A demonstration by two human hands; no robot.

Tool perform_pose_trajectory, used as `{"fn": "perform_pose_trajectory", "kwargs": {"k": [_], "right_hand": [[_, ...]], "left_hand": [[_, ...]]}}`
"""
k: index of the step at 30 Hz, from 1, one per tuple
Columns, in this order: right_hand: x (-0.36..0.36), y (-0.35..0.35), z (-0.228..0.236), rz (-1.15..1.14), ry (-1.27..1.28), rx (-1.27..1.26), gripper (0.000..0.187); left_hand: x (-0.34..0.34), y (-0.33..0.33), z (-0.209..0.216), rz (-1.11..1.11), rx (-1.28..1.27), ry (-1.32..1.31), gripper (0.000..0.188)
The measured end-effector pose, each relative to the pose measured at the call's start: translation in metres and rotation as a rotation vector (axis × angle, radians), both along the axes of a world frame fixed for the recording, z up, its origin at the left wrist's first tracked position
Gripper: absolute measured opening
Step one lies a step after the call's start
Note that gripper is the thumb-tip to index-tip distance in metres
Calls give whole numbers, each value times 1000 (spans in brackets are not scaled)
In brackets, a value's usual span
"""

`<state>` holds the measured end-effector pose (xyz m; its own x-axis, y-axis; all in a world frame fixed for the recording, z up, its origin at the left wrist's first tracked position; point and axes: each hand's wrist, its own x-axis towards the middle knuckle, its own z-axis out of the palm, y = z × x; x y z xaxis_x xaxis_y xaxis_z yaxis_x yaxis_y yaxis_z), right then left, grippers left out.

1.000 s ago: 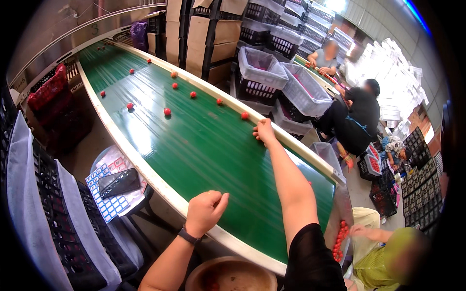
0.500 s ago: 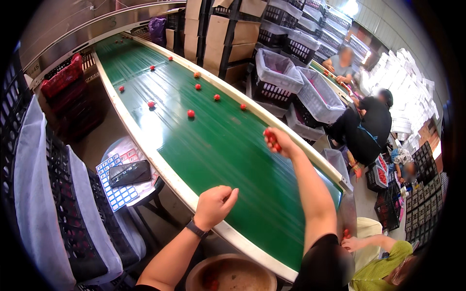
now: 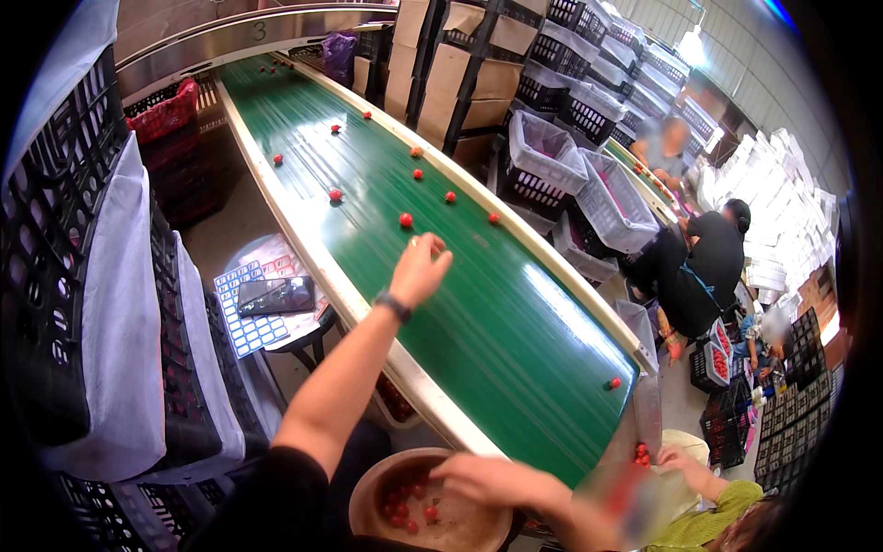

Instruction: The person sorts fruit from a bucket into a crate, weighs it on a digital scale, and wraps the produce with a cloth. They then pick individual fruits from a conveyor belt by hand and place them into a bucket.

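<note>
Now, one hand over the belt, the other over the bowl

The left hand (image 3: 421, 270) is past the near rail (image 3: 418, 385), over the green belt (image 3: 515, 340), with its fingers half curled and the thumb close to them; whether anything sits inside that curl, I cannot tell. A red tomato (image 3: 406, 221) lies just beyond its knuckles, and more are spread farther up the belt, several near the far rail (image 3: 572, 279). To the right of this hand, a broad stretch of bare belt gives room to move as far as the far rail, with a single tomato (image 3: 613, 384) well away by the belt's end.

The right hand (image 3: 478, 478) is on the person's side of the near rail, over the bowl (image 3: 474, 529). It is blurred, fingers pointing left and bent; its grasp cannot be told. Small tomatoes (image 3: 431, 513) lie in the bowl below and left of it, while bare bottom shows beneath the palm. Right of that hand, a co-worker's hand (image 3: 685, 465) is near another cluster of tomatoes (image 3: 641, 454).
</note>
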<state>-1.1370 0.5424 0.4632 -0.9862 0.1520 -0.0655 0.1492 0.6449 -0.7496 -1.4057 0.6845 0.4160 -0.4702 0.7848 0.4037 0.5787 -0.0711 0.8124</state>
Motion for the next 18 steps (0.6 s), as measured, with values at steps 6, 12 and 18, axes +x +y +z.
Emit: {"fn": "perform_pose_trajectory", "kwargs": {"k": [6, 12, 18], "right_hand": [[-61, 59, -4, -688, 474, 304, 9], [-55, 74, -41, -550, 432, 341, 10], [-61, 64, -33, -519, 381, 343, 12]], "left_hand": [[-65, 78, -51, 247, -401, 594, 48], [-55, 79, -36, 93, -302, 480, 19], [-150, 67, -50, 598, -91, 462, 25]]}}
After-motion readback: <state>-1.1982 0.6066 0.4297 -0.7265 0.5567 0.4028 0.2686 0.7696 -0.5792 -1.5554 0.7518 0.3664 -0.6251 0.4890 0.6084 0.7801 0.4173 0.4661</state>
